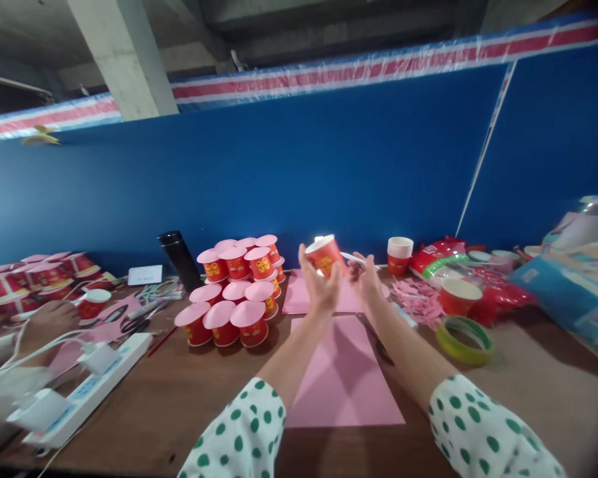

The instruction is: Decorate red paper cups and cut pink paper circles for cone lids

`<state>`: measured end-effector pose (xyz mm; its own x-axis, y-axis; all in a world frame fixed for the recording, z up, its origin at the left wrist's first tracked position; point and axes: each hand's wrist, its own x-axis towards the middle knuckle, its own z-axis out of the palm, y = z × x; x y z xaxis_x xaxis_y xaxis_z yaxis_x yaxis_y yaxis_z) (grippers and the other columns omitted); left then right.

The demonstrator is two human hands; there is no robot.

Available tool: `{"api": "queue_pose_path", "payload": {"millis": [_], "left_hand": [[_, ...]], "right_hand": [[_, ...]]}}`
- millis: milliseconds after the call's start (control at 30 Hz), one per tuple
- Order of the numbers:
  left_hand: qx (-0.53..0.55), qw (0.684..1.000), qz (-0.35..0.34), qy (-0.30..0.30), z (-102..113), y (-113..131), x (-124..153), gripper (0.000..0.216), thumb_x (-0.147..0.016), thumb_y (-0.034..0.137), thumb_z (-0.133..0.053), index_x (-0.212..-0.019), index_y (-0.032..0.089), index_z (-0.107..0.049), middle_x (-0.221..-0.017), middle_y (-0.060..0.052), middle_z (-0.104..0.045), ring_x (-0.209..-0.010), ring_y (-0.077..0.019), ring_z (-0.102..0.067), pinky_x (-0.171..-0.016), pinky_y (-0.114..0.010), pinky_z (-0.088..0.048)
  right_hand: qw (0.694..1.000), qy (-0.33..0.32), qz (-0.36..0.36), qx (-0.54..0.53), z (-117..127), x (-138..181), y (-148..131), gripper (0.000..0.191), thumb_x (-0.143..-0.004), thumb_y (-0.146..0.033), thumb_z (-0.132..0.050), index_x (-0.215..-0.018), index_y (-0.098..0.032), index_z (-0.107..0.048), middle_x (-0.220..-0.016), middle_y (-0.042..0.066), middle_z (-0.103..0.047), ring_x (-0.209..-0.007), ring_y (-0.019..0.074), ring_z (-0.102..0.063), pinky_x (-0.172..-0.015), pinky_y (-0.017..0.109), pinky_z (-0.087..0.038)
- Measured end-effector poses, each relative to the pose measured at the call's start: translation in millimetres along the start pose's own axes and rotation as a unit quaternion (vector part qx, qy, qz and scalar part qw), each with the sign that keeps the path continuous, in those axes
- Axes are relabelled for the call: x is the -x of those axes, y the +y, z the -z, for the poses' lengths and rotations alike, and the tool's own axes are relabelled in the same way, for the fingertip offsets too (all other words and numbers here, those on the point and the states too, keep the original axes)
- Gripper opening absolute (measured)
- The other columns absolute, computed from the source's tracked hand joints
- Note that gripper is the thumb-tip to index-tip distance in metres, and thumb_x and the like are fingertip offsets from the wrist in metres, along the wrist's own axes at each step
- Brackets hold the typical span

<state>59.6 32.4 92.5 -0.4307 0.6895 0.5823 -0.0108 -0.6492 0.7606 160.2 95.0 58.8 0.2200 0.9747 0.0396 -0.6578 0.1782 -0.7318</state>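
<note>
I can make out no words; the yellow-printed red paper cup (327,256) in my left fingers (335,271) is too blurred to read.

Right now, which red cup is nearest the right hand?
The tilted red cup held in the left hand. The pink-topped cups and the nested stack of cups stand on the table, farther from the right hand.
</note>
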Motion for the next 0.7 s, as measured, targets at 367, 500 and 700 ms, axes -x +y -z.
{"api": "queue_pose_path", "payload": {"millis": [367, 500, 700], "left_hand": [[0.11, 0.96, 0.255, -0.037, 36, -101, 22, 0.062, -0.067, 0.031, -0.075, -0.119, 0.022, -0.044, -0.094, -0.003, -0.061, -0.08, -0.0145, -0.06, -0.074, -0.028, -0.048], [0.157, 0.941, 0.299, 0.018, 43, -106, 17, 0.058, -0.067, 0.037, -0.074, -0.114, 0.021, -0.044, -0.092, -0.002, -0.062, -0.078, -0.0139, -0.062, -0.072, -0.027, -0.048], [0.237, 0.907, 0.348, -0.02, 49, -95, 12, 0.047, -0.067, 0.038, -0.074, -0.106, 0.017, -0.056, -0.089, -0.004, -0.065, -0.073, -0.0146, -0.062, -0.067, -0.027, -0.048]], "right_hand": [[0.997, 0.034, -0.048, -0.042, 54, -6, 6, 0.024, -0.078, -0.04, -0.063, -0.083, -0.017, -0.061, -0.059, -0.004, -0.064, -0.045, 0.0047, -0.054, -0.04, 0.011, -0.045], [0.997, 0.047, -0.054, -0.029, 49, -4, 9, 0.019, -0.073, -0.034, -0.068, -0.077, -0.017, -0.06, -0.058, -0.003, -0.065, -0.043, 0.0054, -0.055, -0.038, 0.011, -0.045], [0.997, 0.065, -0.038, 0.01, 46, -5, 11, 0.021, -0.062, -0.025, -0.077, -0.076, -0.017, -0.062, -0.057, -0.004, -0.065, -0.044, 0.0055, -0.056, -0.036, 0.01, -0.044]]}}
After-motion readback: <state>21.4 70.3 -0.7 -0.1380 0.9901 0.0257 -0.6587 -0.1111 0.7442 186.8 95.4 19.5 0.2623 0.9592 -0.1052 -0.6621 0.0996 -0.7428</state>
